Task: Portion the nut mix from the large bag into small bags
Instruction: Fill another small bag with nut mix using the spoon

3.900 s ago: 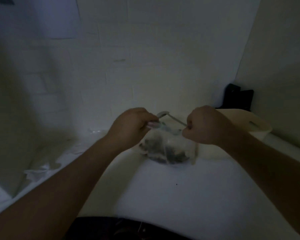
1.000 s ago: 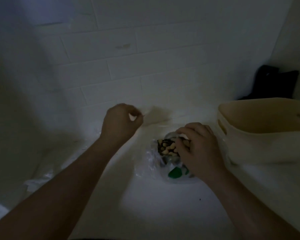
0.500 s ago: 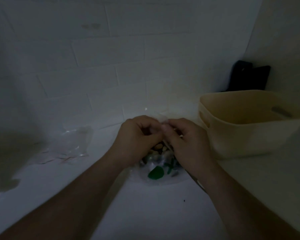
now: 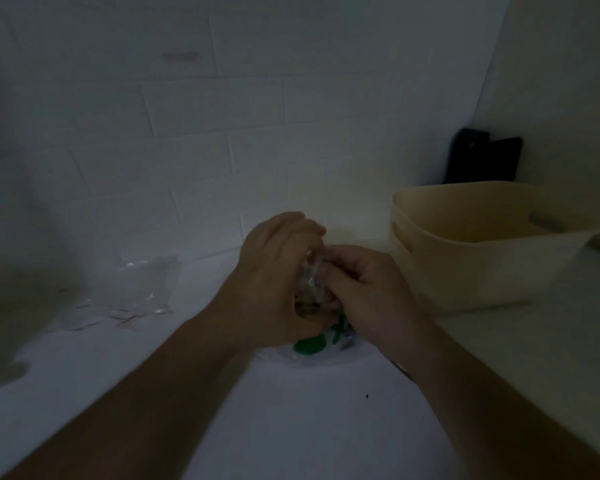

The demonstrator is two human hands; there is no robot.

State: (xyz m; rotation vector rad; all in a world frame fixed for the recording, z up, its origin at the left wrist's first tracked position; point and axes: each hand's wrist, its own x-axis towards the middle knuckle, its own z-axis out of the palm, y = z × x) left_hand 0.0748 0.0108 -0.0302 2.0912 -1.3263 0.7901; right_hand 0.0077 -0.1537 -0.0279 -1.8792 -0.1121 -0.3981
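Large bag (image 4: pixel 312 346): clear plastic with green print, resting on the white counter (image 4: pixel 291 427) directly under both hands; nut mix visible at its mouth.
Handling, large bag: judged limp and slippery, weighted at the base by its load; grasp the film at the mouth rim, not the body.
Right hand (image 4: pixel 364 289): fingers curled, pinching clear film of a small bag (image 4: pixel 310 271).
Left hand (image 4: pixel 274 275): curled round the opposite side of the same film.
Handling, small bag: judged very light and thin, prone to collapse; hold opposite edges of the opening.
Spare bags (image 4: pixel 146 289): flat, well left.
Bin (image 4: pixel 471 268): beige, right.
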